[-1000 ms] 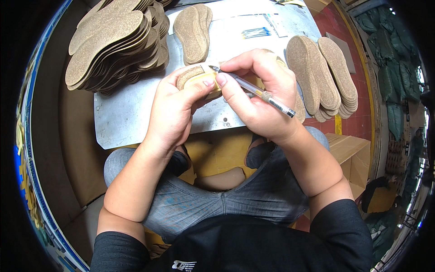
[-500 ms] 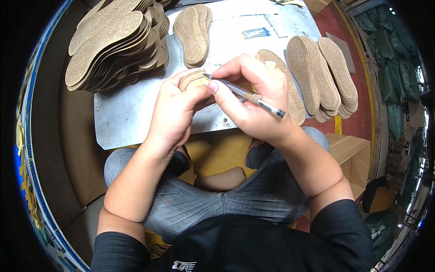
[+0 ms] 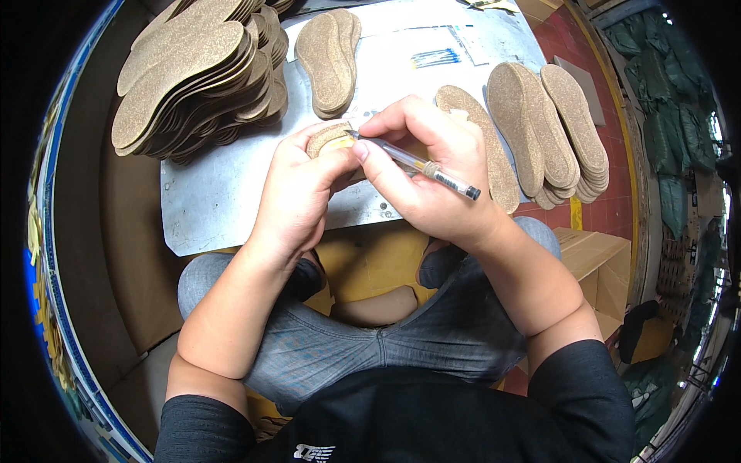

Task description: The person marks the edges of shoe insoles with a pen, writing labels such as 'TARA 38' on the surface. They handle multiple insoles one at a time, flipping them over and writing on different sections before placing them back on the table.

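My left hand (image 3: 297,181) is closed on a brown speckled insole (image 3: 327,139), whose rounded end shows above the thumb with a pale yellow patch on it. Most of this insole is hidden by the hands. Between thumb and fingers, my right hand (image 3: 441,166) grips a clear-barrelled pen (image 3: 417,160) with a dark end. Its tip is at the insole's edge, close to my left thumb. Just beyond my right hand lies another insole (image 3: 494,154) with a pale piece on it.
A tall stack of insoles (image 3: 181,85) stands at the table's left. Further insoles (image 3: 328,62) lie at the back, and more piles (image 3: 532,127) line the right edge. Several blue pen refills (image 3: 435,58) lie on the white table (image 3: 208,204). A cardboard box (image 3: 594,270) is at right.
The pen has tilted slightly, its rear end shifting a little left, and the tip has moved slightly left along the insole. My left hand has barely moved.
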A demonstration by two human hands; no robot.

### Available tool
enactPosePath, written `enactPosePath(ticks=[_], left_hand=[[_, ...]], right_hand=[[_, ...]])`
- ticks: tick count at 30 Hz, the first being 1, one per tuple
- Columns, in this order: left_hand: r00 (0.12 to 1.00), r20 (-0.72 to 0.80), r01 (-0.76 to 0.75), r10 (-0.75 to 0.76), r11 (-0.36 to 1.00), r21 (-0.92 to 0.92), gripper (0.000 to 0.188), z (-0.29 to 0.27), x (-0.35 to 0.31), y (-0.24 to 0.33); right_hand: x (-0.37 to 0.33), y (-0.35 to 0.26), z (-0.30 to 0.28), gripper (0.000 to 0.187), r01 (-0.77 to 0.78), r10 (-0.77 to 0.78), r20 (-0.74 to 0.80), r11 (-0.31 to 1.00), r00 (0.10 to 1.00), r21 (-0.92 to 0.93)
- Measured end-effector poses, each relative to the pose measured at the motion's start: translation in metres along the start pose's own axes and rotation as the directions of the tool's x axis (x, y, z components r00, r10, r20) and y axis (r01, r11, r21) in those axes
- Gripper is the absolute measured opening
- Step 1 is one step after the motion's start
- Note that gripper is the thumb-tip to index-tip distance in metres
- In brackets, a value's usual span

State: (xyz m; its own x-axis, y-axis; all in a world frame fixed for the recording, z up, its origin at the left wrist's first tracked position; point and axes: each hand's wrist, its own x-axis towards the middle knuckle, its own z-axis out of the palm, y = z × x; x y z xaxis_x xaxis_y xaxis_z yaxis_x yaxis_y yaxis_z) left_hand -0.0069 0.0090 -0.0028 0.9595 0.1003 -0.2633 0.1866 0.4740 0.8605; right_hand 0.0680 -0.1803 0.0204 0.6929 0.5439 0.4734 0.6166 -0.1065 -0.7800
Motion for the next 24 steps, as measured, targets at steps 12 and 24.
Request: enactPosePath(ticks=[12, 24], left_hand=[[0.999, 0.032, -0.012, 0.014, 0.999, -0.052, 0.026, -0.002, -0.001, -0.001], [0.999, 0.043, 0.015, -0.018, 0.997, 0.071, 0.033, -0.009, 0.001, -0.003]], right_hand=[[0.002, -0.001, 0.000, 0.014, 0.006, -0.006, -0.008, 1.000, 1.000, 0.007], [0.001, -0.002, 0.000, 0.014, -0.002, 0.002, -0.007, 1.000, 1.000, 0.006]])
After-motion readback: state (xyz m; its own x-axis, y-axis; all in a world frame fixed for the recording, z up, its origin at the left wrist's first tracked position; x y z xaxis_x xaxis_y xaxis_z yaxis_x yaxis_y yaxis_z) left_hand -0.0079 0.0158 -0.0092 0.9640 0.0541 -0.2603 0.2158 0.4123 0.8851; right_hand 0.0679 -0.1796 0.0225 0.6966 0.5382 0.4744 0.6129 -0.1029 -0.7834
